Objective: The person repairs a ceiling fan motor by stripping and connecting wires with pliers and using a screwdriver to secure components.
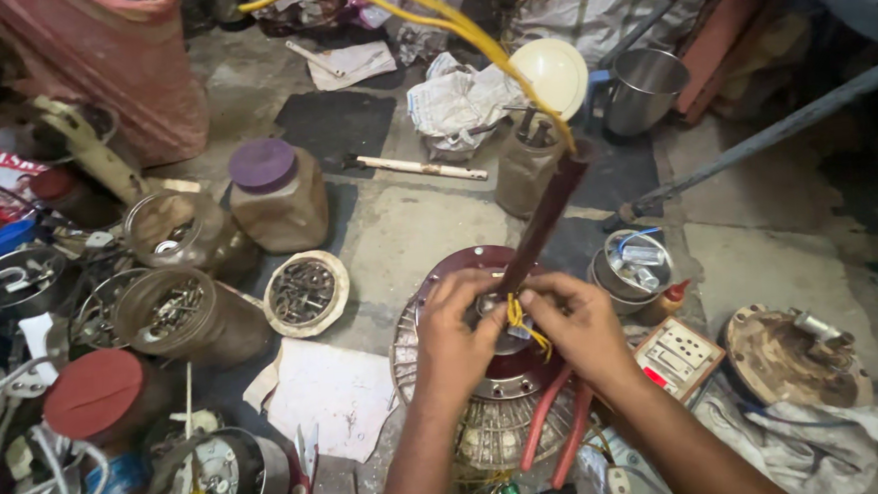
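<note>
Both hands meet over the hub of a round maroon motor (496, 374) standing on the concrete floor (408, 229). Left hand (455, 326) has its fingers curled onto the hub, pinching at the yellow wires (519, 318). Right hand (575, 320) closes thumb and fingers on the same wires, where a dark sleeve (543, 221) rises toward the top of the view. Two red leads (559, 426) hang beneath the wrists. Jars of screws (177, 311) sit to the left, a white socket board (677, 357) to the right.
</note>
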